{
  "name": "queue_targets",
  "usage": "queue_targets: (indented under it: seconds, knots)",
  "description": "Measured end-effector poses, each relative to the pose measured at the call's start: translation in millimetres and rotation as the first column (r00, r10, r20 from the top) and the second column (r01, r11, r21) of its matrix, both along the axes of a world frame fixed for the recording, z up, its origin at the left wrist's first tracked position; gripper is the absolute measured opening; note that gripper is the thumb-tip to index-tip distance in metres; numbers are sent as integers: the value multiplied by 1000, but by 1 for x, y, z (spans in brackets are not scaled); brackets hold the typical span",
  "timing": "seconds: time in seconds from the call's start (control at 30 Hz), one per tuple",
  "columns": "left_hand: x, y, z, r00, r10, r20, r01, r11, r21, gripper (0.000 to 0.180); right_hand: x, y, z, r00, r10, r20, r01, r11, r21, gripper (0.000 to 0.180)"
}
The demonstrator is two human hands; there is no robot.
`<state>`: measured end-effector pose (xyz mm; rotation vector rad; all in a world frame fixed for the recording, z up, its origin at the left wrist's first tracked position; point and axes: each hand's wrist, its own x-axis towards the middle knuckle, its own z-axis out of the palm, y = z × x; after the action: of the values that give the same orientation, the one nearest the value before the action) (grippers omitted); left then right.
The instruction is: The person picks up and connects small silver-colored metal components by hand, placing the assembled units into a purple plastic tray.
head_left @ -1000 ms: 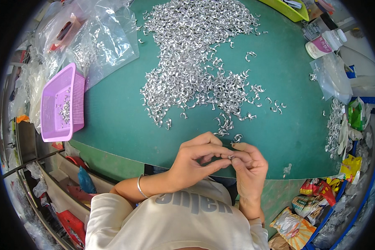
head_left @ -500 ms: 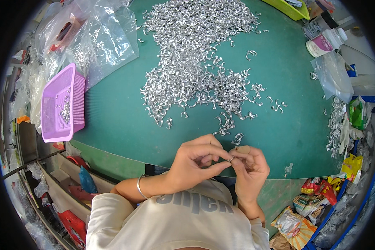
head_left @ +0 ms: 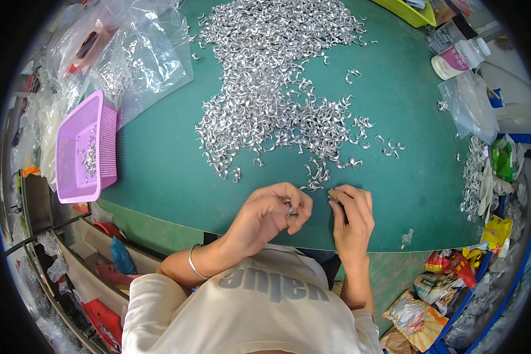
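Note:
My left hand [head_left: 265,215] is raised near the table's front edge. Its curled fingers and thumb close on a small curved silver metal piece [head_left: 288,207]. To its right, my right hand [head_left: 353,221] reaches to the tabletop just below the pile. Its thumb and fingertips pinch together at another curved silver piece, mostly hidden by the fingers. Ahead of both hands spreads a large pile of similar curved metal pieces [head_left: 253,88], with a narrow tail of loose ones [head_left: 317,172] running toward my right hand.
A purple plastic basket [head_left: 109,150] with some silver pieces inside stands at the left on the green table [head_left: 171,177]. Clear plastic bags [head_left: 153,53] lie behind it. At the right are a white bottle [head_left: 454,61], a clear bag [head_left: 469,103] and more metal pieces [head_left: 472,177].
Both hands were together with their fingertips meeting. They have separated: the left has drawn back leftward with a piece, the right has moved slightly forward to a piece on the table.

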<state>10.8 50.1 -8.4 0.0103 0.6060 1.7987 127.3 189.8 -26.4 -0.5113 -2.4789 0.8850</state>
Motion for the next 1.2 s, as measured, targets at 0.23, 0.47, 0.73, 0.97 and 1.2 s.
queue_targets:
  seconds: [0.23, 0.47, 0.73, 0.97, 1.2]
  knots:
    - [7, 3, 5, 936, -113, -333, -21, 928, -371, 14, 1, -2, 6, 969, -188, -161, 131, 941, -312, 16]
    - [12, 12, 10, 910, -101, -401, -49, 936, -348, 19, -1, -14, 29, 965, 59, -254, -82, 993, -83, 16]
    - [9, 6, 11, 959, -105, -264, 18, 949, -314, 16, 4, -25, 28, 914, -212, -346, -141, 633, -761, 42]
    - [12, 5, 15, 938, -150, -313, 52, 952, -302, 16, 4, -30, 33, 920, -234, -316, -109, 621, -776, 40]
    - [14, 6, 16, 952, -174, -252, 102, 956, -276, 14, 4, -32, 39, 920, -210, -332, -73, 739, -670, 37]
